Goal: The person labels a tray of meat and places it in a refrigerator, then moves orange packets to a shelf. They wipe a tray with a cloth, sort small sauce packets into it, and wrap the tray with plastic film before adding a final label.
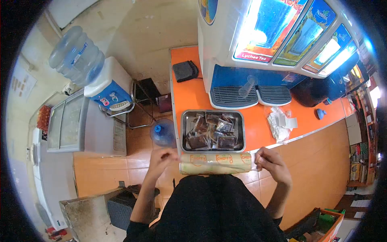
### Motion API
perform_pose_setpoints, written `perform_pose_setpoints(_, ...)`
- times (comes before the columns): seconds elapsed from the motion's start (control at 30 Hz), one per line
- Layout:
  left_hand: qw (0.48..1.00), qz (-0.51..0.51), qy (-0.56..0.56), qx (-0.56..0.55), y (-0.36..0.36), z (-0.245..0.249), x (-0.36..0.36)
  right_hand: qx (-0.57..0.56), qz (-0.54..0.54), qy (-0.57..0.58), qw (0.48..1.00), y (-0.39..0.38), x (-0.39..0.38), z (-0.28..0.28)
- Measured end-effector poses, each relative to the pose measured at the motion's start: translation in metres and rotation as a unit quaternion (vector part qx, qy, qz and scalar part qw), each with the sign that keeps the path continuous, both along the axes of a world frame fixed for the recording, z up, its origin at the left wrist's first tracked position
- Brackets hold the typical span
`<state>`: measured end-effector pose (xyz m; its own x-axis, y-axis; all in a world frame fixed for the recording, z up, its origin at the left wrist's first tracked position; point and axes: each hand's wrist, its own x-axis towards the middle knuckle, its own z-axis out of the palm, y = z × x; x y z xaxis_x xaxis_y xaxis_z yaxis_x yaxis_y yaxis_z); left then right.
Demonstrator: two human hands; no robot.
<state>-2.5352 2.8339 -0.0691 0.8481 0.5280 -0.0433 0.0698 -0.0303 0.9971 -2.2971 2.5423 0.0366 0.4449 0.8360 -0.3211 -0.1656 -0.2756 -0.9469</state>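
Black cloth (217,205) is closest. Just past it, the roll (215,168) lies beside the tray (184,133). The person's left hand (162,162) and right hand (274,164) pinch the film (201,162), fingertips nearly together. It looks light, clingy, easy to rip; corners seem best to hold.

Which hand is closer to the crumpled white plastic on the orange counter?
Right. The right hand, by the printed roll's right end, is just nearside of the white plastic; the left hand is by the roll's left end, clearly farther away.
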Motion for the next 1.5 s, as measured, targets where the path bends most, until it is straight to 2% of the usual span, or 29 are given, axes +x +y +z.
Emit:
perform_pose_setpoints(0.07, 1.0, -0.017, -0.003, 0.007, -0.003, 0.03, -0.01, -0.006, -0.018, -0.018, 1.0, -0.008, -0.001, 0.019)
perform_pose_setpoints(0.13, 0.991, -0.05, -0.121, -0.002, -0.002, 0.051, -0.012, -0.001, -0.029, -0.001, 1.0, -0.012, -0.001, 0.041)
perform_pose_setpoints(0.17, 0.991, -0.051, -0.12, -0.003, -0.003, 0.065, -0.009, 0.007, -0.036, -0.033, 0.999, -0.013, -0.001, 0.055)
perform_pose_setpoints(0.23, 0.974, -0.064, -0.214, -0.022, -0.006, 0.095, 0.0, 0.006, -0.048, -0.092, 0.995, -0.016, 0.0, 0.079)
perform_pose_setpoints(0.27, 0.974, -0.065, -0.216, -0.022, -0.005, 0.105, 0.006, 0.007, -0.049, -0.094, 0.994, -0.016, 0.002, 0.09)
perform_pose_setpoints(0.33, 0.964, -0.028, -0.252, 0.078, 0.0, 0.123, 0.021, -0.015, -0.074, -0.18, 0.981, -0.014, 0.01, 0.109)
perform_pose_setpoints(0.4, 0.946, -0.008, -0.297, 0.132, 0.011, 0.138, 0.045, 0.007, -0.081, -0.208, 0.975, -0.008, 0.027, 0.119)
perform_pose_setpoints(0.47, 0.935, 0.026, -0.304, 0.181, 0.016, 0.158, 0.072, 0.021, -0.093, -0.254, 0.962, 0.007, 0.045, 0.13)
perform_pose_setpoints(0.53, 0.96, 0.108, -0.236, 0.109, 0.022, 0.169, 0.099, 0.021, -0.08, -0.284, 0.955, 0.027, 0.068, 0.134)
perform_pose_setpoints(0.57, 0.961, 0.101, -0.238, 0.098, 0.034, 0.168, 0.116, 0.031, -0.063, -0.294, 0.953, 0.038, 0.081, 0.13)
perform_pose_setpoints(0.63, 0.962, 0.093, -0.24, 0.089, 0.054, 0.154, 0.147, 0.051, 0.051, -0.307, 0.949, 0.067, 0.095, 0.128)
perform_pose_setpoints(0.67, 0.974, 0.081, -0.201, 0.066, 0.059, 0.147, 0.162, 0.052, 0.051, -0.308, 0.949, 0.077, 0.108, 0.117)
perform_pose_setpoints(0.73, 0.983, 0.07, -0.162, 0.044, 0.068, 0.138, 0.178, 0.096, 0.098, -0.551, 0.823, 0.092, 0.131, 0.086)
perform_pose_setpoints(0.77, 0.974, 0.044, -0.137, 0.173, 0.071, 0.136, 0.184, 0.097, 0.098, -0.551, 0.823, 0.093, 0.134, 0.083)
perform_pose_setpoints(0.8, 0.948, 0.017, -0.109, 0.299, 0.076, 0.131, 0.19, 0.017, 0.113, -0.584, 0.804, 0.095, 0.136, 0.081)
perform_pose_setpoints(0.83, 0.964, -0.075, -0.058, 0.248, 0.093, 0.113, 0.192, -0.064, 0.127, -0.611, 0.778, 0.096, 0.139, 0.077)
perform_pose_setpoints(0.87, 0.964, -0.075, -0.056, 0.248, 0.092, 0.118, 0.191, -0.064, 0.128, -0.61, 0.78, 0.097, 0.143, 0.068)
perform_pose_setpoints(0.93, 0.893, -0.205, 0.027, 0.401, 0.089, 0.133, 0.187, -0.073, 0.053, -0.632, 0.77, 0.099, 0.156, 0.042)
perform_pose_setpoints(1.07, 0.853, -0.198, 0.039, 0.481, 0.114, 0.075, 0.201, -0.009, -0.03, -0.648, 0.761, 0.11, 0.171, -0.03)
perform_pose_setpoints(1.13, 0.881, -0.115, 0.057, 0.455, 0.106, 0.051, 0.21, -0.077, -0.208, -0.435, 0.873, 0.12, 0.158, -0.063)
perform_pose_setpoints(1.17, 0.881, -0.115, 0.055, 0.456, 0.107, 0.031, 0.215, -0.077, -0.209, -0.436, 0.872, 0.124, 0.158, -0.092)
perform_pose_setpoints(1.23, 0.873, -0.065, 0.125, 0.466, 0.107, -0.008, 0.221, 0.008, -0.33, -0.33, 0.884, 0.133, 0.159, -0.148)
perform_pose_setpoints(1.27, 0.873, -0.065, 0.124, 0.467, 0.099, -0.013, 0.221, 0.009, -0.33, -0.331, 0.884, 0.137, 0.15, -0.155)
perform_pose_setpoints(1.33, 0.804, 0.087, 0.138, 0.572, 0.081, -0.022, 0.219, -0.108, -0.351, -0.464, 0.806, 0.146, 0.131, -0.166)
perform_pose_setpoints(1.4, 0.796, 0.125, 0.138, 0.576, 0.085, -0.048, 0.216, -0.084, -0.36, -0.486, 0.791, 0.147, 0.125, -0.19)
perform_pose_setpoints(1.47, 0.868, 0.181, 0.124, 0.445, 0.084, -0.066, 0.211, -0.06, -0.369, -0.509, 0.776, 0.147, 0.123, -0.211)
perform_pose_setpoints(1.5, 0.867, 0.183, 0.125, 0.446, 0.084, -0.081, 0.209, -0.07, -0.371, -0.493, 0.784, 0.145, 0.12, -0.217)
